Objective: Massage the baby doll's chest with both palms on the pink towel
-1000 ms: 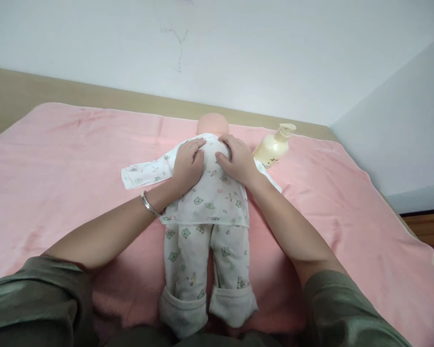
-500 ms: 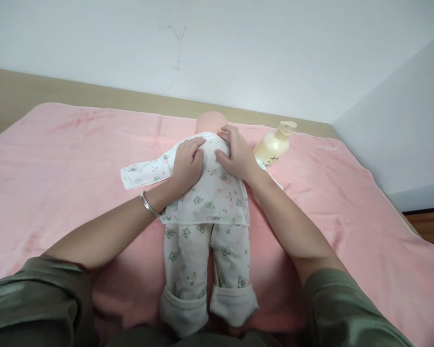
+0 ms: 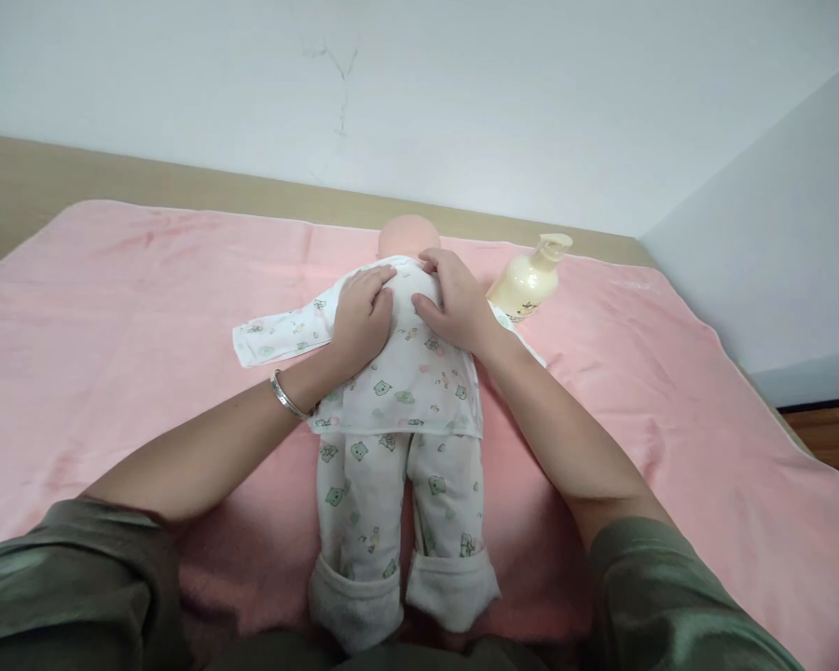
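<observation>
A baby doll (image 3: 409,235) lies face down, its bald head away from me. It wears a white printed top (image 3: 409,396) and matching pants (image 3: 364,503) with turned-up cuffs. My left hand (image 3: 364,312) rests flat on the left of the upper back, its fingers stretched toward the shoulder. On the right of the upper back lies my right hand (image 3: 458,303), fingers and thumb apart, with fingertips near the collar. Both hands touch the cloth without gripping anything. The left sleeve (image 3: 280,335) is spread out sideways; my right arm partly hides the other sleeve.
A pink blanket (image 3: 146,308) lies under the doll, over a light wooden surface (image 3: 182,182). A pale yellow pump bottle (image 3: 529,280) leans or lies by the doll's right sleeve. White walls (image 3: 496,102) rise behind and at the right.
My right hand has shifted very slightly left on the doll's upper back. My left hand, the doll and the bottle look nearly unchanged.
</observation>
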`<action>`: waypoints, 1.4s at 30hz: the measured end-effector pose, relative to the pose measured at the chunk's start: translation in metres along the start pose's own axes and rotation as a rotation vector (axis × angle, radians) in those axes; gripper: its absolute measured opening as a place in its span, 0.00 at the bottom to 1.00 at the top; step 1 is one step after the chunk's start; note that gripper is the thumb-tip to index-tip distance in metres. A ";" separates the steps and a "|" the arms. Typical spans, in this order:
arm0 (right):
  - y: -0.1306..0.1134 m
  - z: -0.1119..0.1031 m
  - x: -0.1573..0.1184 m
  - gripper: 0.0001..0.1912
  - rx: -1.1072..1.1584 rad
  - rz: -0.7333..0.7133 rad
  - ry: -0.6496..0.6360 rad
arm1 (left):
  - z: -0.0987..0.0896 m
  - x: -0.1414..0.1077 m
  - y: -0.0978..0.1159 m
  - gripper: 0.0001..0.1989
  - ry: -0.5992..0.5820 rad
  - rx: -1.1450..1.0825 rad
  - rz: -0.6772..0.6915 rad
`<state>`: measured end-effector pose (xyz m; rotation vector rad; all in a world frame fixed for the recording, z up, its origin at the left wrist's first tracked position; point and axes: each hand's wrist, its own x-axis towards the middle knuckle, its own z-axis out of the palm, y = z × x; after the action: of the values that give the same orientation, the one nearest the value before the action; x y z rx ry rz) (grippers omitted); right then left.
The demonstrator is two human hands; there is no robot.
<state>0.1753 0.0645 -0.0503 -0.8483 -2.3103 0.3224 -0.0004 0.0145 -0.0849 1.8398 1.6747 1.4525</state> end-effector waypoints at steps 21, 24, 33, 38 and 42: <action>-0.036 0.004 -0.009 0.25 -0.122 -0.049 -0.051 | -0.001 0.001 0.000 0.21 -0.010 -0.006 0.050; -0.051 0.011 -0.016 0.23 -0.121 -0.129 -0.045 | -0.002 0.002 0.000 0.20 -0.031 -0.004 0.054; -0.016 0.007 -0.006 0.29 -0.202 0.254 -0.097 | 0.000 0.002 -0.001 0.24 -0.011 0.025 0.041; -0.060 0.009 -0.024 0.32 -0.319 0.301 -0.145 | 0.000 0.002 -0.002 0.23 -0.011 0.028 0.027; -0.064 0.012 -0.027 0.31 -0.251 0.082 -0.216 | 0.000 0.002 -0.002 0.22 -0.028 0.029 0.039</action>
<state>0.1514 -0.0015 -0.0454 -1.0802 -2.5585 0.1668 -0.0019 0.0162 -0.0852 1.9090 1.6649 1.4177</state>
